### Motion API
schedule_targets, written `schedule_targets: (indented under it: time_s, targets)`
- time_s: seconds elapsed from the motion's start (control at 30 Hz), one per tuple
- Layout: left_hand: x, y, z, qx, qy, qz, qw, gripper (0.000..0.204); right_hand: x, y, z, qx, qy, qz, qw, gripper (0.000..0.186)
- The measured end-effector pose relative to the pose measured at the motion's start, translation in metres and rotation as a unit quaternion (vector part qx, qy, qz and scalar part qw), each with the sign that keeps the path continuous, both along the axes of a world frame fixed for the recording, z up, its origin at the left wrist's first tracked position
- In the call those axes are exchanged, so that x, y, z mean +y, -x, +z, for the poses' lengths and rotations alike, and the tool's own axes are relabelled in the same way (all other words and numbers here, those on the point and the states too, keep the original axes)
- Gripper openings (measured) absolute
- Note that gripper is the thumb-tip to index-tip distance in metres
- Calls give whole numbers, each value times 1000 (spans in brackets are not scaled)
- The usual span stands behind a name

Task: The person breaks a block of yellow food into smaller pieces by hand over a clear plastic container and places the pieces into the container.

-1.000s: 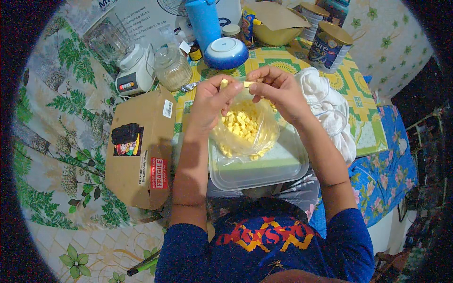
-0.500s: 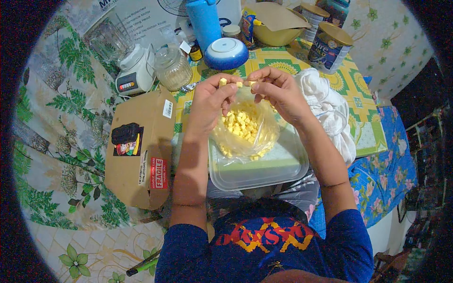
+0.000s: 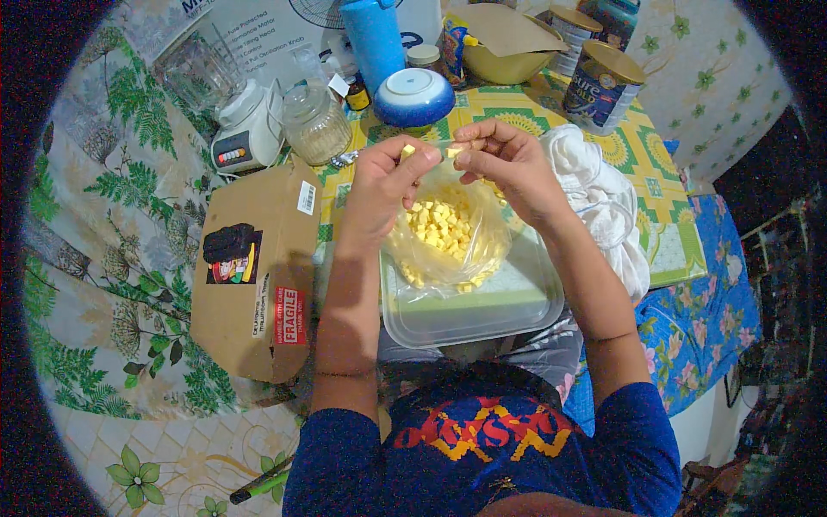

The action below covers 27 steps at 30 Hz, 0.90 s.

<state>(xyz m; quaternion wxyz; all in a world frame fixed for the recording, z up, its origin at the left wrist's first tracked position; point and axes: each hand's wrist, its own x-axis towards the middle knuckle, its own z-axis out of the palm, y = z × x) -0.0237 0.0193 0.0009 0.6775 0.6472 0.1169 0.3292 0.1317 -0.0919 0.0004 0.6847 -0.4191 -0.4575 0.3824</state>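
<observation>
Pinched between the fingers of my left hand (image 3: 388,179) is a small yellow cube (image 3: 408,151). My right hand (image 3: 510,171), just to the right at the same height, pinches another small yellow cube (image 3: 453,152) between thumb and forefinger. The fingertips of both hands are close together but apart. Below them an opened clear plastic bag (image 3: 488,252) holds a heap of similar yellow cubes (image 3: 441,228). The bag sits on a clear plastic tray or lid (image 3: 517,323) in front of me. What the cubes are made of cannot be told.
A cardboard box (image 3: 258,319) stands at left, a white cloth (image 3: 594,189) at right. Behind are a blender (image 3: 245,129), a glass jar (image 3: 317,125), a blue bowl upside down (image 3: 413,99), a blue jug (image 3: 372,43), a yellow bowl (image 3: 508,65) and a tin (image 3: 603,90).
My fingertips have shifted slightly. A cube that showed in the gap near my left fingertips no longer shows there; the right hand's cube sits nearer its fingertips. The bag and tray stay put.
</observation>
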Motion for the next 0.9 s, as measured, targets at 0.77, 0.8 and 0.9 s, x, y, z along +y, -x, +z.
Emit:
schedule_targets:
  time_s: [0.77,0.8,0.9]
  targets:
    - [-3,0,0,14,3,15,1000,11,-2,-1,2,13,2,-1,1000,19]
    - [-2,1,-1,10,-4,18,1000,11,-3,0,4,14,7,-3,1000,18]
    - [-2,0,1,13,-1,18,1000,12,-3,-1,4,25,9,1,1000,21]
